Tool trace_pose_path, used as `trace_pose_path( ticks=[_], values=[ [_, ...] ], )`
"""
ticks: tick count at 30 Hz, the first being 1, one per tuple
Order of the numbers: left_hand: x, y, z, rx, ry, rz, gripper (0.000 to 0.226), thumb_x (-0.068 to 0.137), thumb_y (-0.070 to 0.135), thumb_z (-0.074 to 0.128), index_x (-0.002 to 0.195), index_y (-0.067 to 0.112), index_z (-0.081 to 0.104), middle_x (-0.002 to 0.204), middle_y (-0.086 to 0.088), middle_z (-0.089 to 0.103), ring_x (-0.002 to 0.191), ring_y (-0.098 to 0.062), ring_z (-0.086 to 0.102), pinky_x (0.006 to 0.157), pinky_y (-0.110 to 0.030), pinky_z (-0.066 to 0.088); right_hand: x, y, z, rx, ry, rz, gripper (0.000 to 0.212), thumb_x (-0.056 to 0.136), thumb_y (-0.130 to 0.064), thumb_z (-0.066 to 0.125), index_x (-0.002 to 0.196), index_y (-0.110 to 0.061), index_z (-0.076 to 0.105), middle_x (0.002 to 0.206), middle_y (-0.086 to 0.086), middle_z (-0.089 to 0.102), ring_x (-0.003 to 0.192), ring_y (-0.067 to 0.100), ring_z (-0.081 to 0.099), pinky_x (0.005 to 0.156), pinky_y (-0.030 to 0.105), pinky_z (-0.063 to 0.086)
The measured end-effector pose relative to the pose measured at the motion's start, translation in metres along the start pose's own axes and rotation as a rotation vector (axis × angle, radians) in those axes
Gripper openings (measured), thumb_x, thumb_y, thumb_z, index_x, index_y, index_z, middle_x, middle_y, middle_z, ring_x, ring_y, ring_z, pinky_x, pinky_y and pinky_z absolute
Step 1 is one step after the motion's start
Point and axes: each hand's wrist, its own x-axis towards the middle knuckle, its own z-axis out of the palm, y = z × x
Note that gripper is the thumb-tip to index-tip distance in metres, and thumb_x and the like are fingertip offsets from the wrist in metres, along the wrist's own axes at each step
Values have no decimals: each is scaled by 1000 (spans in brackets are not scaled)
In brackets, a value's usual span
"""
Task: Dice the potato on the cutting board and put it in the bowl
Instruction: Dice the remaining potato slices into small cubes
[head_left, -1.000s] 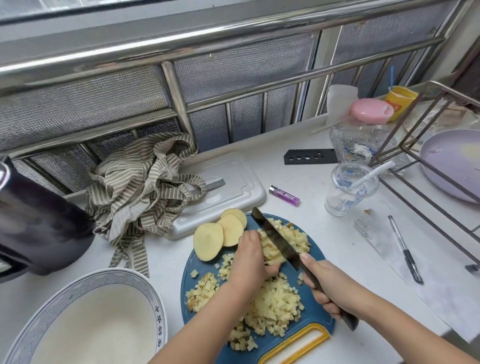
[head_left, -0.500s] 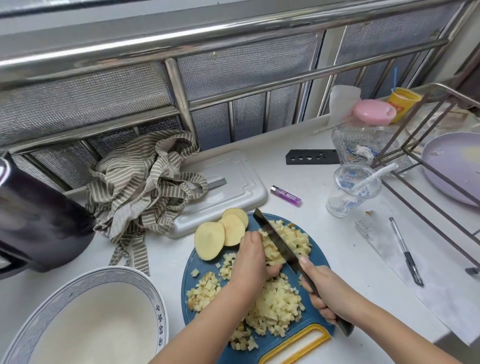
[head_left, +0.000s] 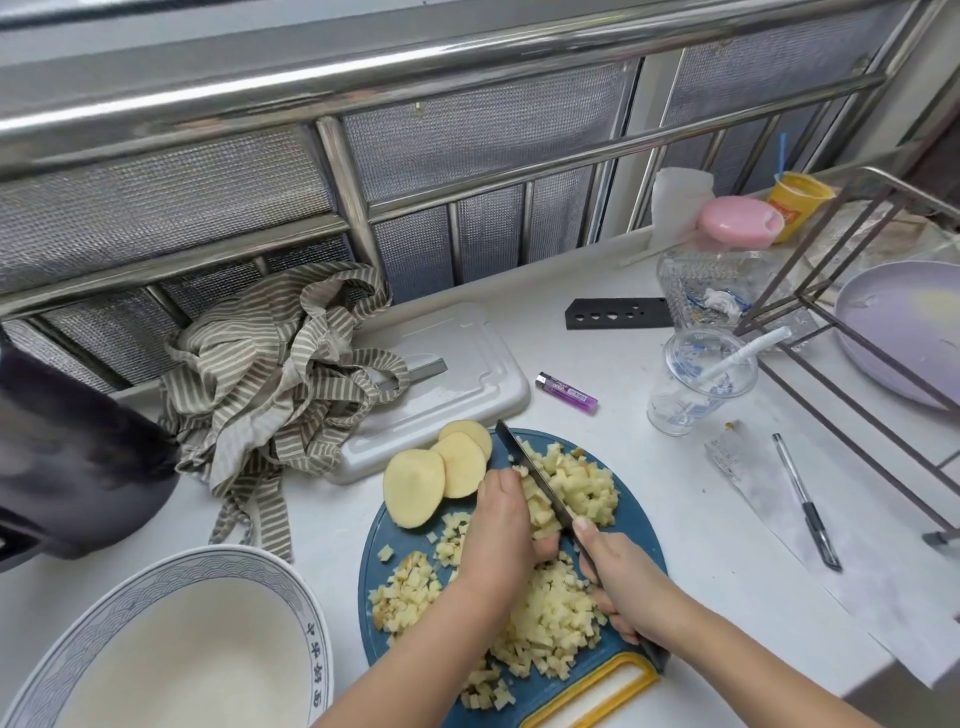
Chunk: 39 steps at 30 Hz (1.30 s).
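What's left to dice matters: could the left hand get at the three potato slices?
Probably yes: the left hand lies beside the potato slices, nothing between, though it must first release the potato strips held against the knife.

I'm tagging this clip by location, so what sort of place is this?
Probably a home kitchen counter beside a barred window: diced potato on a blue cutting board, a knife in the right hand, and a large bowl close by.
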Motion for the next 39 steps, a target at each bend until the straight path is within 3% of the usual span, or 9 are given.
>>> trace_pose_path(
  ticks=[3,9,18,27,39],
  values=[
    [-2,4,2,57,15,13,62,80,30,73,126,10,37,120,-1,39,115,-13,39,102,-20,33,2,2,-6,95,-45,54,55,94,-66,26,69,-18,34,49,-2,24,38,14,20,37,20,27],
    [-8,3,3,-49,37,-13,75,77,29,75,137,8,34,133,-2,40,126,-14,38,108,-21,32,-4,9,-18,175,-115,76,56,93,-67,30,68,-17,37,49,2,33,36,16,27,37,20,28],
    [-8,-4,-7,-7,-66,28,88,83,36,71,149,11,19,151,-2,23,141,-13,22,114,-19,14,-15,8,-20,226,-60,-3,57,87,-69,35,71,-15,39,51,5,30,36,15,24,37,20,26],
    [-11,-9,-14,-25,-47,69,76,85,36,70,144,13,28,141,2,38,130,-9,35,106,-15,24,-19,7,-6,255,-70,-5,59,81,-71,36,69,-14,38,50,6,30,35,16,26,35,20,27],
    [-7,-11,-20,-47,-73,26,74,81,38,73,141,15,35,135,2,45,123,-8,42,102,-15,30,-17,12,-4,277,-89,-19,57,88,-66,34,69,-12,38,49,5,31,33,16,27,35,19,28]
  ],
)
